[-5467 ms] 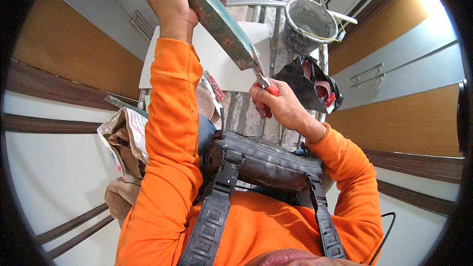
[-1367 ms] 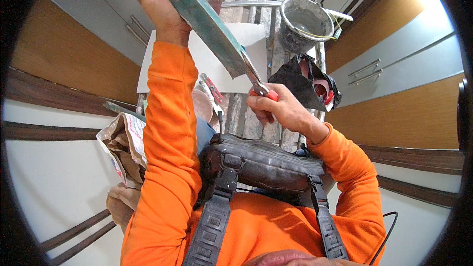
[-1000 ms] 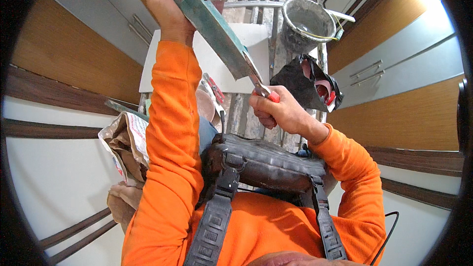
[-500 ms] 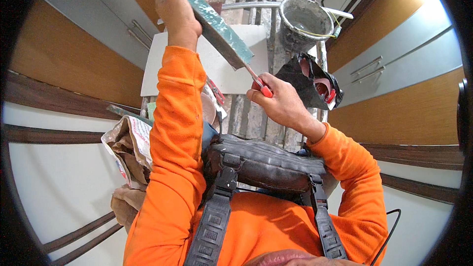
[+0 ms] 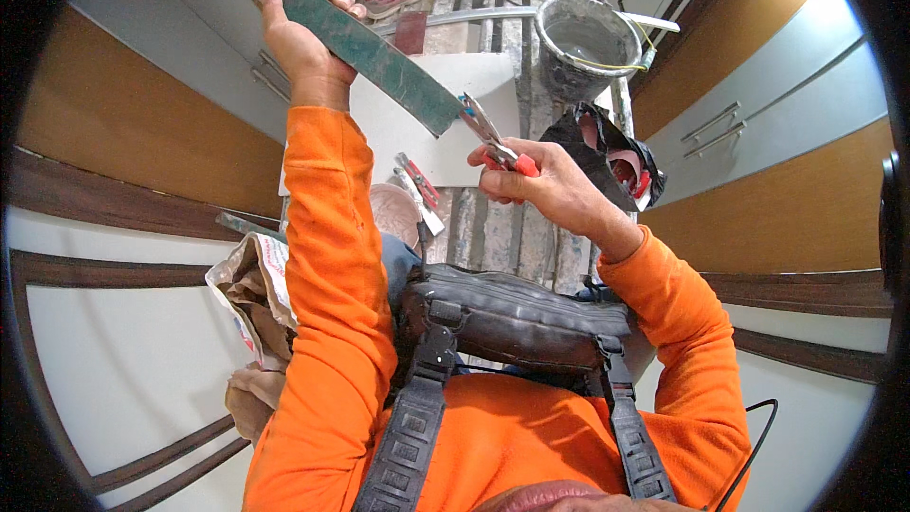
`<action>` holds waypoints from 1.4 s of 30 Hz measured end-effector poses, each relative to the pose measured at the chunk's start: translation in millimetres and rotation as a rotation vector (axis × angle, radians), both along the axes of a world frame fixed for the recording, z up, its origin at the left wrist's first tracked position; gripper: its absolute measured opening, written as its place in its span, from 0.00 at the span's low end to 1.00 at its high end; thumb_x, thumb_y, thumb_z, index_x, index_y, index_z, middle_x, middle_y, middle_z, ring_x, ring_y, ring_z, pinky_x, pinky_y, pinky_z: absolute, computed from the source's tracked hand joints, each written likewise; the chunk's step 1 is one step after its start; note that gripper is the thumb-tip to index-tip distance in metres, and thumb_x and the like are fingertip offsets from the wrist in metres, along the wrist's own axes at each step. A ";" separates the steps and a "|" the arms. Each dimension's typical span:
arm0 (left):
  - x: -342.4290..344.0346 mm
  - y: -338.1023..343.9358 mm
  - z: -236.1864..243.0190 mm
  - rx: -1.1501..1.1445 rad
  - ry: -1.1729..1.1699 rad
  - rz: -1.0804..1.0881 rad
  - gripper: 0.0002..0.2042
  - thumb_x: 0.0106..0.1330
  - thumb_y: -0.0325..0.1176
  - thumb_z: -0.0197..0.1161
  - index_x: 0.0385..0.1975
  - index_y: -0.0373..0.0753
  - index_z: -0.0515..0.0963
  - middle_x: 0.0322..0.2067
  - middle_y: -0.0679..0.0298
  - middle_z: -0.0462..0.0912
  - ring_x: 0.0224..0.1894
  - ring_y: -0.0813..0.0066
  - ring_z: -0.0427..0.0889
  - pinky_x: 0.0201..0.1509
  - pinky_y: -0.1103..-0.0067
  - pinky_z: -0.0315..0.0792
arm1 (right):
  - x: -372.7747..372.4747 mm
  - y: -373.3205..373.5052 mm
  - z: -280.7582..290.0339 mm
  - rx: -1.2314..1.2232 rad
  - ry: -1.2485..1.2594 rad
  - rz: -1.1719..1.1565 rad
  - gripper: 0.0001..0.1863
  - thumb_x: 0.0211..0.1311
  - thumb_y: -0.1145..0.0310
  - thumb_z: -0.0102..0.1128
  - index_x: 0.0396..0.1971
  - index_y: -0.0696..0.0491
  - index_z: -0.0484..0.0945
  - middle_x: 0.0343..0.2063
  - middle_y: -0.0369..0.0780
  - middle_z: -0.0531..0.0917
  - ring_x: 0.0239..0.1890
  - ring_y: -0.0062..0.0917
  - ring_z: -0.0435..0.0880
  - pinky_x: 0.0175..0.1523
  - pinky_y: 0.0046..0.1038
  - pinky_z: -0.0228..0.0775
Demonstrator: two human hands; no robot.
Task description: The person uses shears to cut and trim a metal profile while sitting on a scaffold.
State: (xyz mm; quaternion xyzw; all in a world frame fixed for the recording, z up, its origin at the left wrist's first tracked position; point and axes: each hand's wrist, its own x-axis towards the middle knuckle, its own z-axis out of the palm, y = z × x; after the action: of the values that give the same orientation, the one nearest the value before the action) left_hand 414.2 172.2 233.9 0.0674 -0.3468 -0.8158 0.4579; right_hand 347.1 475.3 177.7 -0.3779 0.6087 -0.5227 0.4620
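Note:
My left hand (image 5: 308, 43) grips a long, scuffed green strip (image 5: 398, 81) slanting from the upper left toward the middle. My right hand (image 5: 545, 180) is closed on snips with red handles (image 5: 488, 140), whose metal jaws are at the strip's lower end, beside a small blue bit (image 5: 466, 109); whether they bite into it I cannot tell. Below lies a white board (image 5: 483, 81) on a slatted, paint-crusted platform (image 5: 502, 237). A red utility knife (image 5: 417, 180), a pale scraper-like tool (image 5: 425, 213) and a pinkish bowl (image 5: 389, 213) lie near the board's front edge.
A grimy bucket (image 5: 583, 71) and a black bag (image 5: 597, 152) stand at the right. Another person's shoe (image 5: 398, 0) and dark-clad legs show at the top. A paper sack (image 5: 246, 294) is at the left, with cabinets (image 5: 777, 204) along both sides.
My left hand and the strip have swung leftward, and the strip's face has turned. My right hand and snips have shifted slightly. More of the other person's leg and shoe shows.

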 end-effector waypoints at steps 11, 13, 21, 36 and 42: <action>-16.8 16.1 -8.3 -0.068 0.167 -0.234 0.28 0.77 0.60 0.42 0.48 0.36 0.71 0.29 0.62 0.70 0.28 0.71 0.70 0.33 0.72 0.68 | 6.7 1.5 3.7 -0.073 -0.146 0.043 0.16 0.68 0.60 0.61 0.46 0.57 0.80 0.29 0.31 0.79 0.31 0.14 0.74 0.37 0.20 0.68; -16.8 12.1 -10.3 -0.105 0.191 -0.266 0.28 0.76 0.61 0.43 0.49 0.36 0.71 0.29 0.62 0.70 0.28 0.72 0.70 0.33 0.73 0.69 | 10.5 0.5 4.2 -0.073 -0.103 0.003 0.14 0.69 0.60 0.60 0.42 0.56 0.79 0.26 0.30 0.78 0.29 0.14 0.73 0.35 0.21 0.66; -13.6 0.3 -8.0 -0.221 0.257 -0.391 0.27 0.76 0.59 0.47 0.53 0.37 0.70 0.29 0.65 0.69 0.28 0.75 0.69 0.31 0.74 0.68 | 19.8 -0.1 -3.5 0.015 -0.129 0.044 0.12 0.68 0.62 0.57 0.32 0.55 0.75 0.19 0.32 0.74 0.21 0.16 0.72 0.27 0.23 0.64; -8.7 40.5 19.5 -0.194 0.338 -0.207 0.22 0.76 0.54 0.51 0.52 0.40 0.71 0.24 0.68 0.73 0.20 0.77 0.75 0.22 0.78 0.73 | 30.3 -0.1 -4.3 0.024 -0.210 -0.027 0.15 0.69 0.62 0.57 0.25 0.55 0.74 0.15 0.32 0.72 0.16 0.17 0.71 0.21 0.25 0.61; -6.3 -1.9 1.8 -0.309 0.434 -0.487 0.29 0.73 0.59 0.52 0.57 0.37 0.69 0.31 0.64 0.68 0.31 0.74 0.70 0.34 0.73 0.68 | 29.9 -1.0 -1.7 0.055 -0.200 -0.031 0.14 0.70 0.63 0.56 0.27 0.55 0.73 0.16 0.31 0.71 0.16 0.16 0.70 0.20 0.23 0.60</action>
State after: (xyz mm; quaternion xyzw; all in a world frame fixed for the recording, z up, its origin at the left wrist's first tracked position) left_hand 407.9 170.2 235.7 -0.2619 -0.3667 -0.8343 0.3176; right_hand 377.0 474.3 175.9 -0.3017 0.5793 -0.5479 0.5226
